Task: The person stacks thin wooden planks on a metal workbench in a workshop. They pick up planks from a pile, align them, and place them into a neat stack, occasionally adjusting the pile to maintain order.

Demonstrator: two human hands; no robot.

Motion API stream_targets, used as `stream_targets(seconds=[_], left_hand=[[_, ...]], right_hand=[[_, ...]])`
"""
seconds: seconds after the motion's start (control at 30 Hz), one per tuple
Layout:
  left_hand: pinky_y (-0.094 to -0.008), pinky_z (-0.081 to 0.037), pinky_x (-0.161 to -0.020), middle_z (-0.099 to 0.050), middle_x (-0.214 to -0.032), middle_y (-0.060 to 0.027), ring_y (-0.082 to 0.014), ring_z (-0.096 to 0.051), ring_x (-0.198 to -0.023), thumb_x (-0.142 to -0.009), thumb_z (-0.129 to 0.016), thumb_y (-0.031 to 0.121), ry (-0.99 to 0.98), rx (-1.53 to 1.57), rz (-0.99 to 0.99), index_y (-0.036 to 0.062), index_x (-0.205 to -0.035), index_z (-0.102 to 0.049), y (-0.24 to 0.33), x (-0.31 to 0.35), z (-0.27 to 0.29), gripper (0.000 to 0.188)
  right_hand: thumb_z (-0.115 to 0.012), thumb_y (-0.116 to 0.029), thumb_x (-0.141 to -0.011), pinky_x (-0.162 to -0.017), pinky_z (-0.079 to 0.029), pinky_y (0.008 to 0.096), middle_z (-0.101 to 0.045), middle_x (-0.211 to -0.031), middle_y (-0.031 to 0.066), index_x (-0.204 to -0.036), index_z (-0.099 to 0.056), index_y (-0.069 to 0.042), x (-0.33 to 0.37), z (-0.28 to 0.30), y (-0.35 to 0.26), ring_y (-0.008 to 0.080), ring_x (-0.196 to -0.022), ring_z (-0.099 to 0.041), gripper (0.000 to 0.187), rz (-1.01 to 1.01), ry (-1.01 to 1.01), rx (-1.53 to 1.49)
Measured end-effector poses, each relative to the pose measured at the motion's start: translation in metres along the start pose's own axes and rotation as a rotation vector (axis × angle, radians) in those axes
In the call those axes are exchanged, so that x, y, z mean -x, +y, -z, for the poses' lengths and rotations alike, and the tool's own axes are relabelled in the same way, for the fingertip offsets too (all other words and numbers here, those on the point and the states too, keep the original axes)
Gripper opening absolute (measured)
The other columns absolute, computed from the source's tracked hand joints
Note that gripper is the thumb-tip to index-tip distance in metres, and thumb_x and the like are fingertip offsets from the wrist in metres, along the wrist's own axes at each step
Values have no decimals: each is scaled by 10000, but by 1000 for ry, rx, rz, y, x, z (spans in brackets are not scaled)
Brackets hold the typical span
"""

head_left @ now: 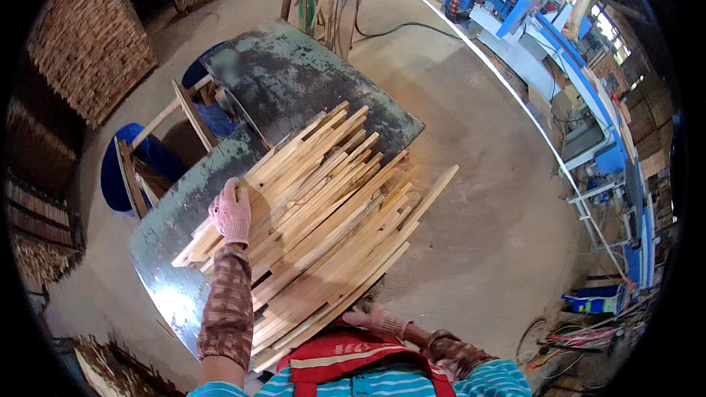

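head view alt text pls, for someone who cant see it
A person in pink work gloves handles a pile of pale wooden slats on a worn metal table, left hand on top, right hand at the near edge. Blue barrels stand left, blue machinery right.

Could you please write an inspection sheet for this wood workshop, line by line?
Surface: worn green metal table, paint scraped, a saw blade standing in its slot.
Job's things: pile of long pale wooden slats lying diagonally, some overhanging the table edge.
Clutter: blue bins with offcut sticks beside the table.
Hands: left hand, gloved, rests on top of the pile; right hand, gloved, is at the near end of the slats, its fingers partly hidden.
Cables: black cable on the floor beyond the table; tangle of wires at the right.
Surroundings: dusty concrete floor, blue machine, stacked wood at the left.
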State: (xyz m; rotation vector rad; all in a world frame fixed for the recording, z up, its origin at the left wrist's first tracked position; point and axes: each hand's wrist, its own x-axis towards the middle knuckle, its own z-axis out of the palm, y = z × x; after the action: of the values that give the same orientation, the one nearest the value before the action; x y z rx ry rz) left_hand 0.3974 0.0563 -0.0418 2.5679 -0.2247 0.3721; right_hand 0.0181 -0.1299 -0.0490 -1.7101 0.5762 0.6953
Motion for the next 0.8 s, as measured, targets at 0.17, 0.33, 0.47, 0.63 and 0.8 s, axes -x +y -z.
stream_targets(seconds=[0.17, 0.33, 0.47, 0.63, 0.8], left_hand=[[-449, -458, -980, -759, -1051, -92, -304, -679, -1028, -948, -631, 284, -18, -61, 55, 171, -1167, -699, -6, -2, 9, 255], [-450, -453, -997, -759, -1048, -99, -308, -679, -1028, -949, -626, 284, 26, -48, 43, 173, -1169, -706, -16, -6, 8, 259], [-438, -431, -1017, -751, -1057, -74, -282, -672, -1051, -960, -616, 307, -26, -41, 53, 185, -1174, -699, 1, -8, 2, 260], [-435, -447, -995, -749, -1032, -75, -281, -675, -1041, -942, -640, 283, -47, -39, 83, 190, -1144, -703, -8, -4, 10, 231], [-448, -461, -961, -747, -985, -67, -308, -669, -1009, -920, -655, 288, 19, -40, 97, 198, -1097, -715, -9, -4, 2, 208]], right_hand=[[-618, -479, -981, -976, -525, 411, -724, -1211, 139, -1340, -636, -79, -4, 143, -58, 337, -1126, -669, 538, 320, 155, 260], [-599, -422, -973, -949, -539, 449, -732, -1171, 187, -1282, -656, -23, -99, 242, -187, 381, -1081, -691, 508, 227, 904, 313], [-582, -335, -954, -970, -546, 456, -723, -1178, 225, -1165, -723, -13, -204, 296, -168, 391, -1145, -683, 410, -112, 912, 608], [-512, -223, -959, -960, -553, 505, -717, -1170, 247, -1032, -777, -16, -224, 306, -166, 425, -1137, -679, 344, -82, 730, 826], [-535, -400, -978, -1023, -509, 472, -683, -1280, 204, -1233, -698, -88, -188, 296, -179, 395, -1200, -636, 434, 17, 688, 650]])
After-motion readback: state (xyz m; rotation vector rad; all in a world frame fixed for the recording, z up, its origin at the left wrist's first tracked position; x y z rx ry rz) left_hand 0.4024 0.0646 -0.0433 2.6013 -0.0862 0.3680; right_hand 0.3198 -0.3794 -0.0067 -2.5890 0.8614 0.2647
